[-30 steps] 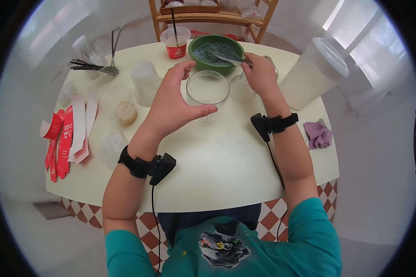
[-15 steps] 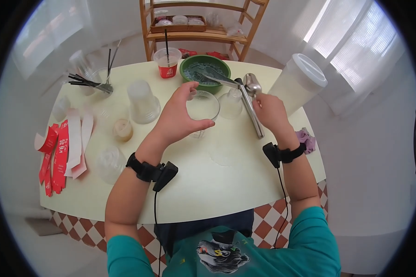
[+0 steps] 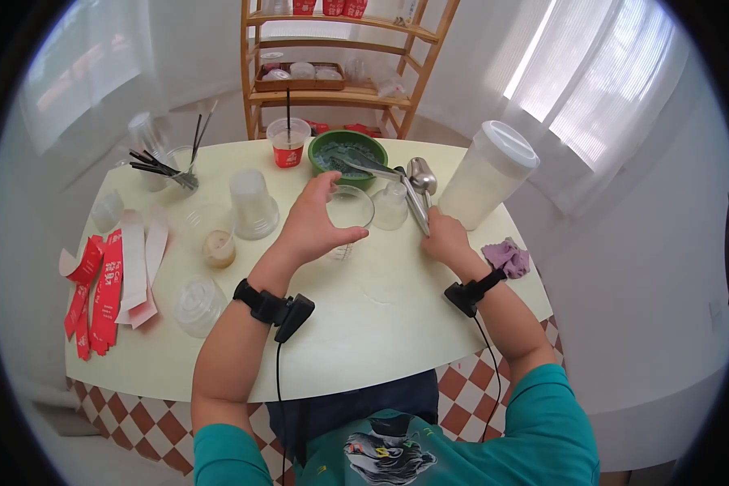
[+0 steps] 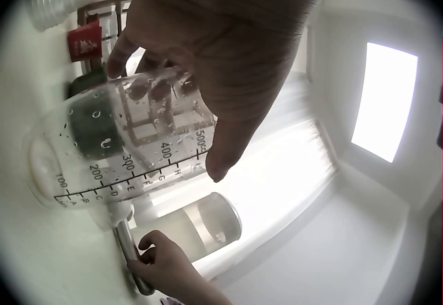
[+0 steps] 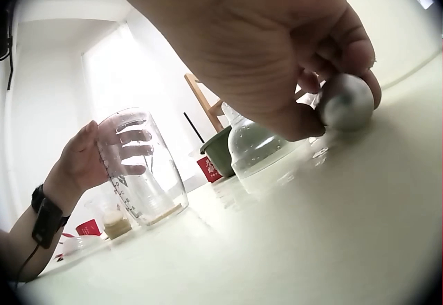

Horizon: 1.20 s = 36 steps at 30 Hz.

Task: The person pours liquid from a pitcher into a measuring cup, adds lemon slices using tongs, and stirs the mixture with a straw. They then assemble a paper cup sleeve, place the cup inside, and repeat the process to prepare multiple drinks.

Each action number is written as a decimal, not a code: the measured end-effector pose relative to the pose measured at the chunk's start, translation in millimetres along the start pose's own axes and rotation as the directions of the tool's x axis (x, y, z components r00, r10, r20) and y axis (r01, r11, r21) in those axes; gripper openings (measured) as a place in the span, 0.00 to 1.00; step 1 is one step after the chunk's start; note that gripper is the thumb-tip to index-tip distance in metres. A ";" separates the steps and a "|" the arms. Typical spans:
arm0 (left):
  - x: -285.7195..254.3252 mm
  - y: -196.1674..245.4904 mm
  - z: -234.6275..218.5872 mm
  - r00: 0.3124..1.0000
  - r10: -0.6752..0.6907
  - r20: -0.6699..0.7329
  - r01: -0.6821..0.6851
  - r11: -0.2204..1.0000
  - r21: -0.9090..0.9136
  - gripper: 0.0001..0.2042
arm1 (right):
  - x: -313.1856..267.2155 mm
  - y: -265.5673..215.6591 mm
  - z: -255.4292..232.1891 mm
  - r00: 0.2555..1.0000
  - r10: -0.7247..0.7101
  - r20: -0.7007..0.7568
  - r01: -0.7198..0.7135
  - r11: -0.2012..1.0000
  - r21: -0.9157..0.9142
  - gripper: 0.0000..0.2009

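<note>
Off to the right of your measuring cup (image 3: 352, 217), that metal rod (image 3: 416, 206) runs lengthwise away from you, angled a bit left; your right hand (image 3: 448, 240) is closest, pinching its near end, while your left hand (image 3: 306, 228) curls round the cup

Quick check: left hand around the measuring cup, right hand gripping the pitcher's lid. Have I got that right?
Not quite. The right hand grips a metal handle, as the right wrist view shows; neither hand is on the lid. The left hand is around the measuring cup, as you say.
</note>
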<state>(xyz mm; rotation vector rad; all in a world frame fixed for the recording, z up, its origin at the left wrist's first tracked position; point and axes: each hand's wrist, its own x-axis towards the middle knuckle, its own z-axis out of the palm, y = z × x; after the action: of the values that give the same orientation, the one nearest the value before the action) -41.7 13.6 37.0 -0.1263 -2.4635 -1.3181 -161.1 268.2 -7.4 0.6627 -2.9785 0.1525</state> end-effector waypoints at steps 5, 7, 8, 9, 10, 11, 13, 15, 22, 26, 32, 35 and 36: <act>0.0 -8.7 5.6 0.998 0.033 -0.047 -0.034 0.999 -0.014 0.45 | -9.7 6.2 -18.9 0.972 -0.036 -0.234 0.059 0.994 0.090 0.10; 0.5 -8.2 5.7 0.998 0.036 -0.055 -0.036 0.999 -0.007 0.45 | -17.5 6.7 -33.7 0.961 -0.049 -0.273 0.079 0.992 0.100 0.09; 0.4 -7.9 5.4 0.998 0.031 -0.052 -0.031 0.999 -0.010 0.45 | -23.6 5.5 -40.7 0.960 -0.035 -0.279 0.065 0.993 0.099 0.09; 0.3 -7.9 4.9 0.999 0.025 -0.048 -0.026 1.000 -0.013 0.44 | -29.5 4.2 -47.4 0.959 -0.022 -0.284 0.052 0.994 0.098 0.08; 0.2 -8.2 4.7 0.998 0.027 -0.048 -0.028 0.999 -0.015 0.44 | -35.2 3.0 -53.5 0.958 -0.020 -0.285 0.050 0.994 0.096 0.08; 0.4 -8.7 4.5 0.999 0.035 -0.040 -0.035 0.999 0.001 0.44 | -40.6 1.9 -59.9 0.947 0.000 -0.321 0.049 0.988 0.144 0.09; 0.7 -9.0 3.6 0.998 0.043 -0.034 -0.043 0.999 0.015 0.43 | -51.3 0.5 -73.3 0.934 0.021 -0.356 0.050 0.981 0.189 0.09; 0.8 -7.0 2.4 0.999 0.036 -0.020 -0.036 0.999 0.031 0.42 | -63.1 1.9 -87.3 0.819 -0.046 -0.573 0.224 0.943 0.245 0.08; 5.5 -7.7 -1.6 0.995 0.011 0.100 -0.006 0.999 -0.045 0.43 | -79.5 -3.1 -152.3 0.530 0.190 -0.827 0.666 0.511 0.544 0.07; 3.1 -17.4 2.3 0.995 0.037 0.088 -0.030 0.996 -0.081 0.42 | -57.7 -24.7 -193.5 0.511 0.102 -0.853 0.809 0.279 0.518 0.08; 3.3 -20.7 4.2 0.996 0.069 0.057 -0.064 0.995 -0.076 0.41 | -15.9 -72.9 -181.0 0.641 -0.113 -0.759 0.738 0.363 0.570 0.08; 4.4 -19.9 4.1 0.994 0.065 0.086 -0.059 0.996 -0.071 0.44 | 3.4 -97.4 -149.8 0.711 -0.262 -0.653 0.684 0.472 0.556 0.06; 4.7 -22.8 5.1 0.995 0.056 0.083 -0.050 0.996 -0.073 0.44 | 8.0 -103.3 -139.4 0.691 -0.297 -0.659 0.700 0.501 0.508 0.06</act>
<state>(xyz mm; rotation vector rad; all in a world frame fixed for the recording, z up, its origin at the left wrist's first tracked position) -52.9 4.5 18.0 -0.2692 -2.4654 -1.4049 -115.6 187.9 139.7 1.3262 -1.9763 1.3096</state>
